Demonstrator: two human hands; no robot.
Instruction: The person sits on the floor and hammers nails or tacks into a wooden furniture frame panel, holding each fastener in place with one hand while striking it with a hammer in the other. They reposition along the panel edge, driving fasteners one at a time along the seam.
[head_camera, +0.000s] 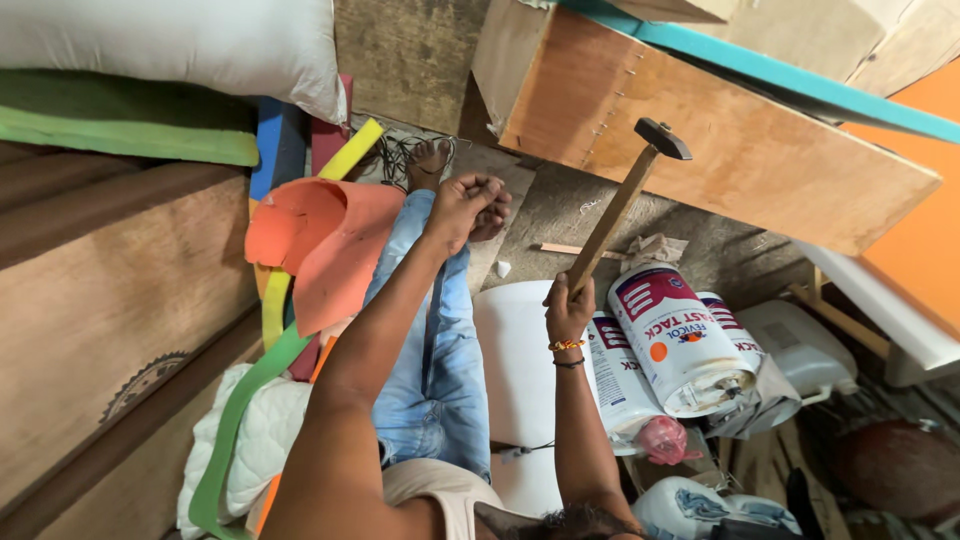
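While the right hand (568, 310) grips a wooden-handled hammer (622, 205) low on the shaft, fingers clamped around it, the head is raised toward 1 o'clock, just short of the face of a plywood panel (720, 150) that runs across the top right. The left hand (462, 205) is stretched out toward 12 o'clock, fingers bunched together near the panel's lower corner; whether they pinch a nail is too small to tell. Judged step: hammer cocked for a blow on the panel. Next move, as I read it, calls for a controlled swing with the left fingers kept out of the striking line. White adhesive tubs (680, 340) lie tipped at 3 o'clock below the hammer; orange foam sheets (330, 245) at 10 o'clock beside the person's denim-clad leg (430, 350)
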